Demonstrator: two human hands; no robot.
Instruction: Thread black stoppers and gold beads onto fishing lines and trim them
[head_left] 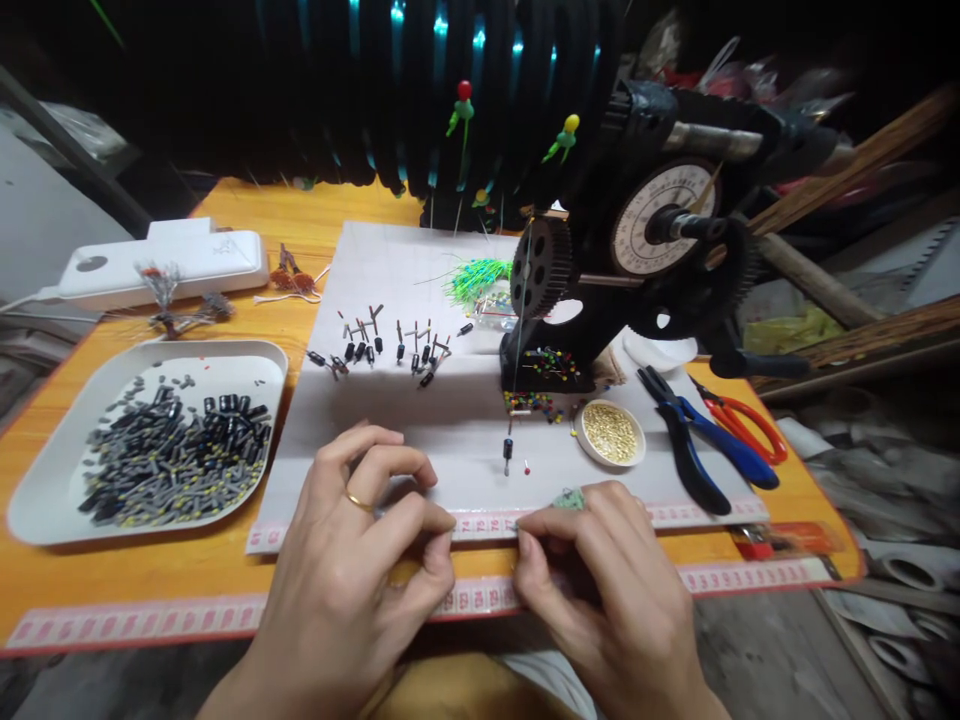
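Numbered tape [487,526] underlies fine fingertip work
Left hand [345,550] and right hand [615,565] pinch closed, contents unclear; the next move likely needs steadiness.

Around the board [442,450], the tray [52,450] lies left, the pliers [679,440] rest on its right side, and the power strip [165,265] sits beyond the tray.

Left hand [360,545] and right hand [600,570] both held low over the near edge of the surface, apart, a gap between them. Each: thumb and index fingertips pinched together, remaining fingers curled. Left: backs of fingers upward, gold ring on one finger. Right: back of hand upward, wrist angled inward. Forearms enter from the near side, converging; wrists bare.
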